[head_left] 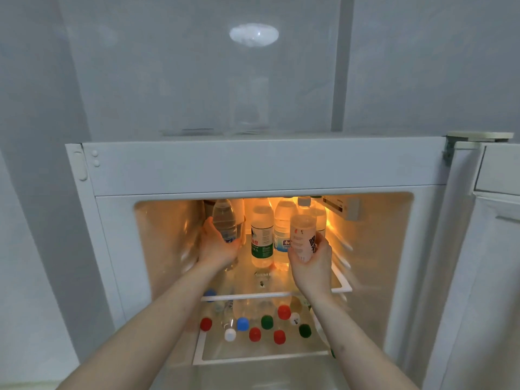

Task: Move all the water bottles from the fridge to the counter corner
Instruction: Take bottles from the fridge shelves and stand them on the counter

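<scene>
Left hand (218, 244): grip wrapped around clear bottle (225, 220), centre-left, upper fridge shelf (342, 289).
Right hand (312, 261): grip holding white-labelled bottle (302, 237), centre.
Handling: full, probably heavy, maybe slick; grasp mid-body.

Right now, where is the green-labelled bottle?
The green-labelled bottle stands on the fridge's upper shelf, centre, between the left hand and right hand.

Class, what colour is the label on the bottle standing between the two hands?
Green and white, on the middle bottle, seen clearest in the head view.
</scene>
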The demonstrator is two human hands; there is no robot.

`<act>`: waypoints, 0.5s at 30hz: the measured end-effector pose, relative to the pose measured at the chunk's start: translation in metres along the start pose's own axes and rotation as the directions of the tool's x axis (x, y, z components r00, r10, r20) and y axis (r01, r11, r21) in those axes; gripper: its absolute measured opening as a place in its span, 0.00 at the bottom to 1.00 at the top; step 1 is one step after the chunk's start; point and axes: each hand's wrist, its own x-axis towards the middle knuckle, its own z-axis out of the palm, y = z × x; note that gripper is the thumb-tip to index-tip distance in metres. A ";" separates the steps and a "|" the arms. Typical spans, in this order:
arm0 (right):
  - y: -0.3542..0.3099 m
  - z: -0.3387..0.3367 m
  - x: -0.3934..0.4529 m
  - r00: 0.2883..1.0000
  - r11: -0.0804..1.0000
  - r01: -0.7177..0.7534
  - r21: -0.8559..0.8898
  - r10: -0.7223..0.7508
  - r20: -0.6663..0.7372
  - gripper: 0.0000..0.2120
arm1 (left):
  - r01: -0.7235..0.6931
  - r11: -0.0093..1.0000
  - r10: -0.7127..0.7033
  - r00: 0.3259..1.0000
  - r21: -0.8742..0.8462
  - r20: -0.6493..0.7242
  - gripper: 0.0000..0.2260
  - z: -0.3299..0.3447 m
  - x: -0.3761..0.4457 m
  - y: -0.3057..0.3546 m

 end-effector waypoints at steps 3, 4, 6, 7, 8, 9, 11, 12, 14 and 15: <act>-0.005 0.006 -0.001 0.999 1.000 0.000 -0.003 0.000 -0.039 0.29 | 0.030 1.000 -0.030 0.999 -0.003 -0.024 0.51 0.014 0.020 -0.016; -0.007 0.007 -0.002 0.999 1.000 0.005 -0.009 -0.005 -0.049 0.29 | 0.033 0.999 -0.034 0.999 -0.013 -0.026 0.48 0.015 0.021 -0.016; -0.003 0.011 -0.003 0.998 1.000 0.011 -0.020 -0.012 -0.065 0.30 | 0.020 0.999 -0.021 0.999 -0.029 -0.041 0.37 0.018 0.020 -0.013; -0.002 0.012 -0.004 0.998 1.000 0.017 -0.020 -0.018 -0.068 0.30 | 0.005 1.000 -0.006 0.998 -0.026 -0.060 0.32 0.019 0.019 -0.012; -0.001 0.013 -0.005 0.997 1.000 0.022 -0.018 -0.024 -0.068 0.30 | -0.010 1.000 0.009 0.997 -0.015 -0.082 0.28 0.020 0.018 -0.012; 0.001 0.015 -0.004 0.997 0.999 0.030 -0.017 -0.031 -0.067 0.29 | -0.021 1.000 0.021 0.995 0.002 -0.096 0.27 0.021 0.019 -0.013; 0.006 0.016 -0.003 0.997 0.999 0.039 -0.013 -0.040 -0.061 0.28 | -0.027 1.000 0.029 0.994 0.014 -0.110 0.26 0.022 0.020 -0.016; 0.007 0.017 -0.003 0.998 0.999 0.040 -0.017 -0.041 -0.054 0.27 | -0.030 1.000 0.030 0.994 0.003 -0.108 0.26 0.022 0.020 -0.017; 0.007 0.019 -0.005 0.999 0.999 0.035 -0.025 -0.036 -0.025 0.26 | -0.036 0.999 0.033 0.994 -0.026 -0.102 0.24 0.022 0.018 -0.017; 0.007 0.020 -0.005 0.999 0.999 0.038 -0.029 -0.038 -0.010 0.25 | -0.045 0.998 0.042 0.994 -0.031 -0.103 0.22 0.021 0.017 -0.017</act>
